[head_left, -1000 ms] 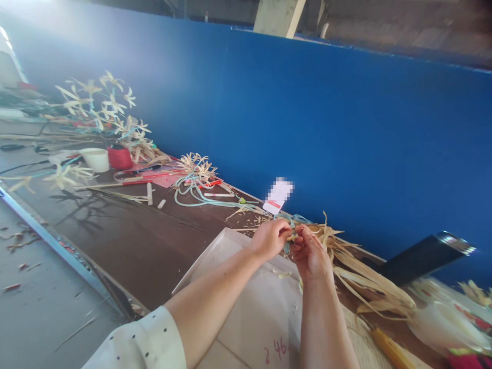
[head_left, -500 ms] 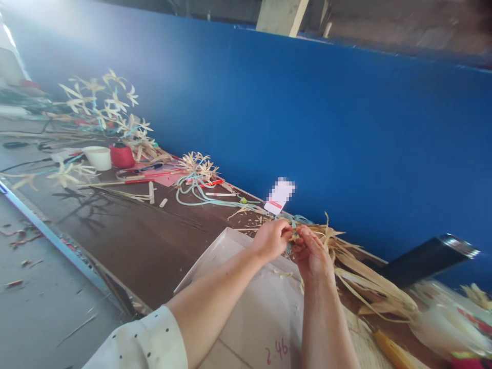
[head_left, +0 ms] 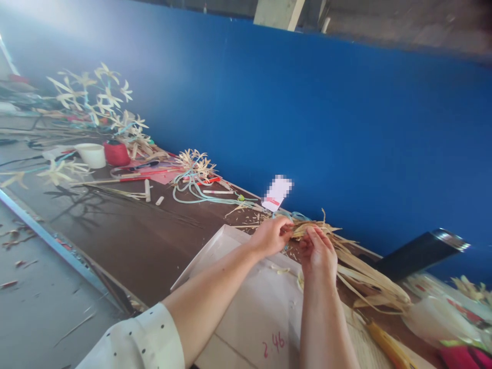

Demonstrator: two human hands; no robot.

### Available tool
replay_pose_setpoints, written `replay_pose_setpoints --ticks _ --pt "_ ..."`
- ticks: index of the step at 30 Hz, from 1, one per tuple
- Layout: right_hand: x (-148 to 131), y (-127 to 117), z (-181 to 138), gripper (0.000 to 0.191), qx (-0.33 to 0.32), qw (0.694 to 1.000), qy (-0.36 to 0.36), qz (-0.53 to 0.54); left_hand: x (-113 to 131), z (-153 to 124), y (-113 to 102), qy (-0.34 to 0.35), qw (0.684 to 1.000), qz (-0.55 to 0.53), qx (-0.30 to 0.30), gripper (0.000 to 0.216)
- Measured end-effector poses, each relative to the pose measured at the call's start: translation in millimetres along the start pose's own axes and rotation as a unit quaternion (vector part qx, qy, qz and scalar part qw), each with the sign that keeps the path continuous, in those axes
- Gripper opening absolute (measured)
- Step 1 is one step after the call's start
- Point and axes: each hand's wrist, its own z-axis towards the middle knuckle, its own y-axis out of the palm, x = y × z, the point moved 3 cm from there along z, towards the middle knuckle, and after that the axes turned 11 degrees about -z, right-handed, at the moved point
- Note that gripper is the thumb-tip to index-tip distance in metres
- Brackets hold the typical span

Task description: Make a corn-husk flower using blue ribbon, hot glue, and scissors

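Fingers (head_left: 285,224) curled, left hand (head_left: 270,238) near right hand (head_left: 319,254).

Blue partition (head_left: 307,128) behind brown tabletop (head_left: 126,228); grey floor (head_left: 42,307); hazy light upper left.

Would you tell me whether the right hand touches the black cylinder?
Apart; the head view shows dried husks between the right hand and black cylinder.

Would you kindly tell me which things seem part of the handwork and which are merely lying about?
Apparently in use:
left hand and right hand, fingers drawn together
dried strips by the fingers
white tray below the forearms

Apparently lying about:
red spool
white cup
black cylinder
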Motion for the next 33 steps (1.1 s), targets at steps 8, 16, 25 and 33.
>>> replay_pose_setpoints --ticks 8,16,25,33 --pt "0 -3 1 0.034 -0.009 0.999 0.003 0.042 0 1 1 0.028 1.0 -0.004 -0.01 0.021" --pt "1 -3 3 0.03 -0.025 0.999 0.002 0.029 3 1 -2 0.05 0.996 0.075 0.01 0.014" --pt "-2 2 -2 0.03 -0.078 0.992 0.057 0.078 -3 3 -5 -0.033 0.999 0.017 0.011 0.021" --pt "-1 0 0 0.033 -0.084 0.993 0.039 0.072 -12 5 -4 -0.12 0.99 -0.065 -0.03 0.03"
